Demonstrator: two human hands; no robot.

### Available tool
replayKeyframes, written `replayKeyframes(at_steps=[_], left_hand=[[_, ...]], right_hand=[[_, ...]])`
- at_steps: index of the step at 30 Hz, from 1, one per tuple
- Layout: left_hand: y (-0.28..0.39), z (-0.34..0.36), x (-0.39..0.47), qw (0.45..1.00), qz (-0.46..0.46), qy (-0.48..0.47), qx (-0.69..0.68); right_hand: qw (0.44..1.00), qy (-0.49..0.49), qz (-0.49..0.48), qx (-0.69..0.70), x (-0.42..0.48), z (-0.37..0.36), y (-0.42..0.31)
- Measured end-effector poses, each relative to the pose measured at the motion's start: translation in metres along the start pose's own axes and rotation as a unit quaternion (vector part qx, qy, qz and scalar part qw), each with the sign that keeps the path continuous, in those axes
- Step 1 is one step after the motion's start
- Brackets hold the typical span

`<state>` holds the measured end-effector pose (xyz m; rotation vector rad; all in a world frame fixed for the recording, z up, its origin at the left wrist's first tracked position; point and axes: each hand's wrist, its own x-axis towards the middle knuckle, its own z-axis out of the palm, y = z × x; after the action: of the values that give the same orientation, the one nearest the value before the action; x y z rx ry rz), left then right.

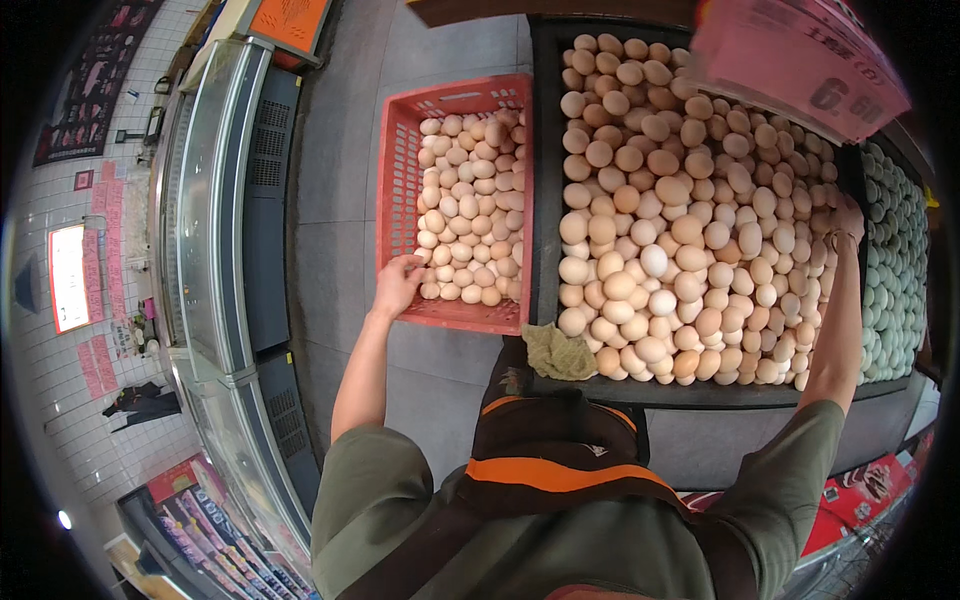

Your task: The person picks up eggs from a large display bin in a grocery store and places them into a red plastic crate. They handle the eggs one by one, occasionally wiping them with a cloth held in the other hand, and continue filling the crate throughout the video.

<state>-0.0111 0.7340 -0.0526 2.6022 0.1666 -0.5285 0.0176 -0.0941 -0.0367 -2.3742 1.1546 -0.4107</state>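
Observation:
My left hand [399, 283] rests at the near left corner of a red plastic crate [457, 319], its fingertips touching or close to the brown eggs [469, 206] inside. To the right, a black-edged display bin [545, 225] holds a large heap of brown eggs [675, 247]. At the right side of this heap is my right hand [840, 214], its fingers among the eggs and partly in shadow, so whether it holds one is unclear. A crumpled greenish cloth [559, 352] lies on the bin's near left corner.
Pale green eggs [889, 300] fill a section right of the brown ones. A pink price sign [802, 67] overhangs the far right of the bin. A long glass-fronted display case [217, 210] runs along the left, across the grey tiled floor [334, 180].

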Motion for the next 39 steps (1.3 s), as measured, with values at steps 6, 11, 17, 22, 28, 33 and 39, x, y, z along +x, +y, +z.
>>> replayKeyframes(at_steps=[6,11,17,22,28,33,39], left_hand=[[-0.030,0.028,0.038,0.975,0.102,-0.163,0.110],[-0.028,0.040,0.040,0.938,0.236,-0.212,0.138],[-0.010,0.052,0.046,0.883,0.346,-0.252,0.195],[-0.026,0.082,0.058,0.860,0.429,-0.176,0.212],[-0.011,0.099,0.076,0.849,0.450,-0.216,0.172],[-0.009,0.105,0.092,0.848,0.437,-0.263,0.146],[-0.003,0.101,0.094,0.856,0.419,-0.266,0.146]], right_hand=[[0.992,-0.023,-0.082,-0.098,-0.029,-0.023,0.019],[0.973,-0.085,-0.205,0.068,-0.188,-0.027,-0.089],[0.870,-0.424,-0.156,0.196,-0.421,0.002,-0.238],[0.843,-0.490,-0.223,-0.002,-0.532,0.119,-0.278],[0.818,-0.468,-0.192,-0.273,-0.575,0.231,-0.268],[0.785,-0.518,-0.157,-0.300,-0.576,0.257,-0.270],[0.790,-0.536,-0.106,-0.278,-0.567,0.264,-0.265]])
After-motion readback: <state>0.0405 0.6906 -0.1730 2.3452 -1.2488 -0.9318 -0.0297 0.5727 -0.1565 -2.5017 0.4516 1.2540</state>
